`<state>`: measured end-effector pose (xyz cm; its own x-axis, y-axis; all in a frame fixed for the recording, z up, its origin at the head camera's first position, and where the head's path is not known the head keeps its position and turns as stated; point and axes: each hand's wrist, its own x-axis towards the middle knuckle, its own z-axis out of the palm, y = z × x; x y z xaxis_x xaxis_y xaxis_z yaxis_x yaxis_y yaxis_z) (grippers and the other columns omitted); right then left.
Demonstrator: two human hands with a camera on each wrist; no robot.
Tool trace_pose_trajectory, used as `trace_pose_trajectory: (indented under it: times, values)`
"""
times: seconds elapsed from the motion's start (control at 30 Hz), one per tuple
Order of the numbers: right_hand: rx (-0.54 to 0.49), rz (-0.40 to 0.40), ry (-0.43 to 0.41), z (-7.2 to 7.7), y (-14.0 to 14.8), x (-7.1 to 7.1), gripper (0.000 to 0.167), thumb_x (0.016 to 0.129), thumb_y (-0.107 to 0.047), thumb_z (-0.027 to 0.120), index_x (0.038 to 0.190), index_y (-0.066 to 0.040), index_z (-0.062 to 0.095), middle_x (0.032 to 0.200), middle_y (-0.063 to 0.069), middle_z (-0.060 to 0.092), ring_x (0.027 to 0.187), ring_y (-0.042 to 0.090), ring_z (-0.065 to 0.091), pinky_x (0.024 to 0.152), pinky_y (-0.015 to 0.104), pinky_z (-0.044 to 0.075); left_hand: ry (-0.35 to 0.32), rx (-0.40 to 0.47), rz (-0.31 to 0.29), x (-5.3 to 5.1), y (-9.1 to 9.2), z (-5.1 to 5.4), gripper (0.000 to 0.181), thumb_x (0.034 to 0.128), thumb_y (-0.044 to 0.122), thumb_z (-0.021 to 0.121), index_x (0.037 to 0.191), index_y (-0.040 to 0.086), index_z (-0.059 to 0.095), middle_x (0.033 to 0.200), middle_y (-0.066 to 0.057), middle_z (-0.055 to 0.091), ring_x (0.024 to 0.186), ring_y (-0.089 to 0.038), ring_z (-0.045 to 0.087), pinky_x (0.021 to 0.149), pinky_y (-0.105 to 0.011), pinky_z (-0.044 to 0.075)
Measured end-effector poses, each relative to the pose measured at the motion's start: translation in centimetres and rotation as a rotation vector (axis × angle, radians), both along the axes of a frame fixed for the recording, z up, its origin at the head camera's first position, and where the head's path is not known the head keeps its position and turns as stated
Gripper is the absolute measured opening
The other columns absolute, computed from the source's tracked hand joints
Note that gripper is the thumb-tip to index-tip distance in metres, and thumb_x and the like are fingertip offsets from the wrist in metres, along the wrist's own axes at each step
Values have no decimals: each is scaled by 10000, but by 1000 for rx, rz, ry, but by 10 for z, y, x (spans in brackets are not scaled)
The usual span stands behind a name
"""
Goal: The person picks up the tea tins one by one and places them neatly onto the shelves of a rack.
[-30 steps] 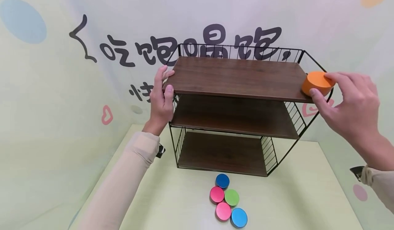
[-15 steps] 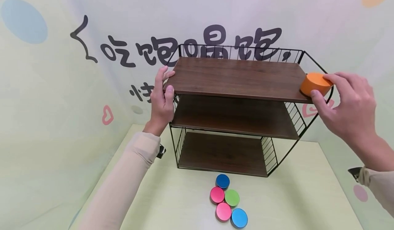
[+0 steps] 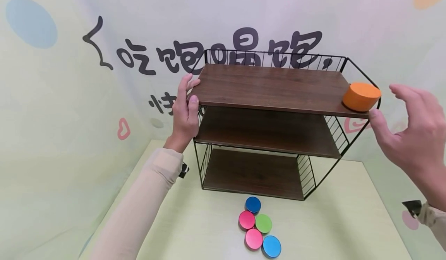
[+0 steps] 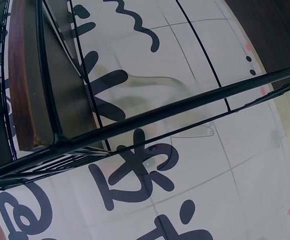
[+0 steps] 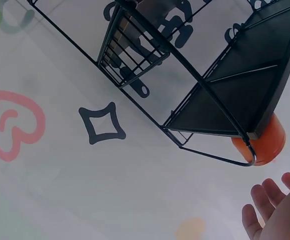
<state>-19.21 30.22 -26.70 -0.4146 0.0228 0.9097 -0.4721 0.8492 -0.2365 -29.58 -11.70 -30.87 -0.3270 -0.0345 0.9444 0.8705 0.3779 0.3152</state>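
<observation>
A three-tier shelf rack (image 3: 268, 86) with dark wood boards and a black wire frame stands on the table. My left hand (image 3: 185, 115) holds the left end of its top board, thumb at the front corner; in the left wrist view only a sliver of that hand shows at the lower left edge. An orange short cylinder (image 3: 361, 97) sits at the right end of the top board. Just right of it, my right hand (image 3: 414, 130) is apart from the cylinder, thumb and fingers spread with nothing between them. In the right wrist view, the cylinder (image 5: 267, 140) peeks out past the board.
Several round tins lie grouped on the pale table (image 3: 174, 217) before the rack: a dark blue tin (image 3: 253, 204), two pink tins, one being a pink tin (image 3: 247, 219), a green tin (image 3: 263, 223) and a light blue tin (image 3: 271, 246). A printed wall (image 3: 146, 4) rises behind.
My right hand has let go of the orange cylinder and moved off to the right. The cylinder stays on the top board's right end. My left hand keeps its hold on the rack.
</observation>
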Motion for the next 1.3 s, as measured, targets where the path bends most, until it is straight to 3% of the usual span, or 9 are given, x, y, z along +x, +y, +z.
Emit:
trace_pose_trajectory:
  times: [0.13, 0.3, 0.47, 0.67, 0.8, 1.03, 1.3]
  values:
    - [-1, 33, -25, -2, 4, 7, 629, 849, -434, 613, 1290, 15, 628, 1170, 316, 622, 1159, 415, 552, 1011, 201, 316, -7, 3, -3, 10, 3, 6, 427, 912, -11, 370, 1298, -183, 429, 1171, -352, 604, 1147, -453, 565, 796, -318, 358]
    - [-22, 55, -17, -8, 1, 14, 627, 850, -418, 608, 1270, 47, 626, 1145, 334, 616, 1177, 294, 559, 1001, 192, 317, -17, 1, -2, 11, 4, 6, 428, 915, -4, 373, 1305, -171, 431, 1182, -345, 604, 1164, -438, 563, 848, -321, 372]
    - [-92, 71, 106, -16, -14, 20, 599, 836, -419, 617, 1150, 88, 667, 1053, 340, 642, 1085, 200, 606, 950, 161, 349, -20, 1, 6, 10, 4, 4, 430, 915, 2, 374, 1307, -164, 433, 1182, -339, 608, 1164, -431, 567, 867, -321, 377]
    - [-160, 102, 282, -32, -33, 25, 525, 822, -387, 653, 987, 110, 688, 915, 303, 664, 895, 277, 630, 922, 144, 407, -14, 3, 4, 10, 4, 4, 426, 914, -7, 373, 1302, -169, 433, 1177, -342, 608, 1163, -431, 567, 874, -323, 379]
    - [-168, 128, 336, -48, -42, 30, 497, 823, -379, 669, 937, 104, 695, 861, 281, 667, 857, 311, 638, 927, 152, 433, -17, 4, 7, 10, 4, 4, 426, 914, -2, 374, 1302, -166, 434, 1176, -339, 609, 1165, -428, 566, 892, -331, 385]
    - [-107, 199, 326, -84, -50, 35, 499, 871, -395, 654, 933, 98, 702, 842, 265, 679, 802, 327, 611, 933, 174, 448, -11, 5, 14, 10, 4, 5, 426, 913, -5, 373, 1299, -173, 433, 1172, -340, 609, 1158, -431, 565, 915, -348, 392]
    - [-9, 296, 221, -126, -53, 38, 494, 910, -386, 628, 957, 100, 705, 844, 271, 673, 768, 397, 571, 967, 184, 425, -9, 13, 14, 8, 5, 5, 431, 920, 20, 374, 1308, -158, 433, 1177, -328, 612, 1164, -418, 568, 906, -347, 396]
